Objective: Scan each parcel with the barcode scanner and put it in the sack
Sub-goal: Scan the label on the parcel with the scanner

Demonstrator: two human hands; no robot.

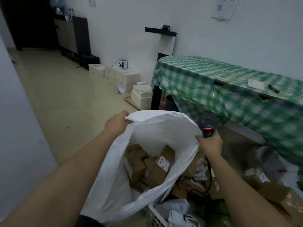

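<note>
Between the two hands, in the head view, a white woven sack [147, 145] hangs with its mouth pulled wide. The left hand [117, 122] pinches the far left edge of the rim, fingers curled over the cloth. The right hand [210, 143] is wrapped round the handle of a black barcode scanner [207, 124], whose head points upward with a red light showing, and the same hand seems also to catch the right edge of the rim against the handle. Below the hands, deep inside the sack, lie several brown cardboard parcels [147, 166], some with white labels facing up. To the right of the right hand and lower, outside the sack, a loose heap of more parcels [201, 176] lies on the floor, with a white plastic basket [155, 215] nearer the body. Beyond the right hand stands a counter [229, 82] under a green checked cloth.

The step in hand looks like holding the sack open between parcels, since neither hand carries one. The next move probably calls for the left hand to let go of the rim, lift a parcel from the heap, turn its label toward the scanner, then drop it into the sack.
</note>
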